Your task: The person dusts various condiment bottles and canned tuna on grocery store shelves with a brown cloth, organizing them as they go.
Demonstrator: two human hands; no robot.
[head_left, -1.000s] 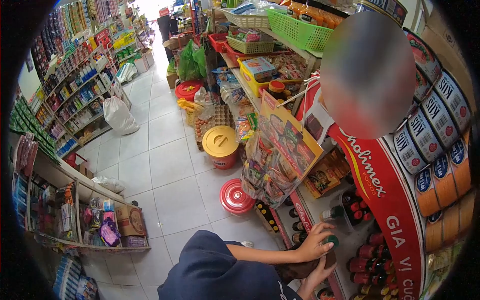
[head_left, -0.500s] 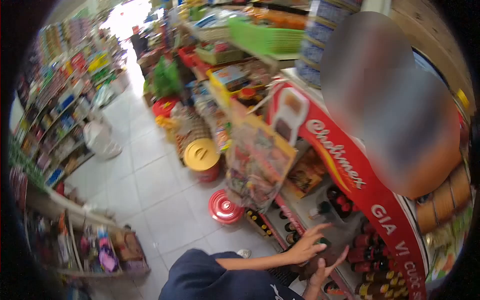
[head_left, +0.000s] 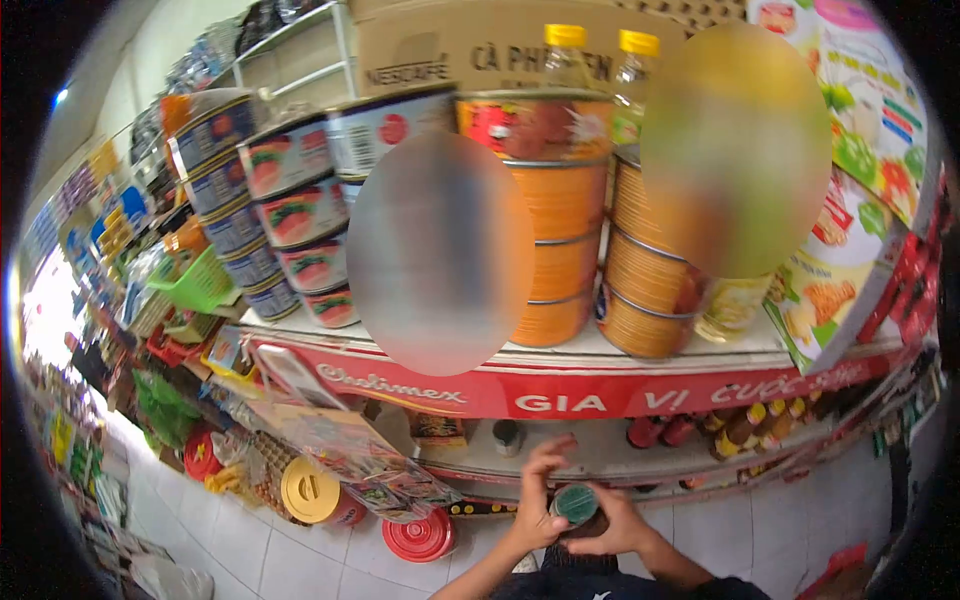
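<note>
A jar with a dark green lid (head_left: 577, 503) is between my hands, low in front of the shelf and above the floor. My right hand (head_left: 622, 525) is curled around the jar's right side. At its left, my left hand (head_left: 540, 500) has its thumb against the jar near the lid, with the other fingers stretched up and apart. The jar's contents and most of its body are hidden by my hands. Just beyond my left hand, a small dark-lidded jar (head_left: 507, 438) stands on the lower shelf (head_left: 600, 455).
Above the red shelf banner (head_left: 560, 402) stand stacks of orange cans (head_left: 560, 260) and meat-coloured cans (head_left: 300, 210). Bottles with yellow caps (head_left: 750, 428) sit on the lower shelf at right. A red lidded tub (head_left: 418, 535) and a yellow-lidded bucket (head_left: 312, 490) are on the floor at left.
My view has swung round to face the shelf squarely. My hands have come closer together, with the right one now curled around the jar.
</note>
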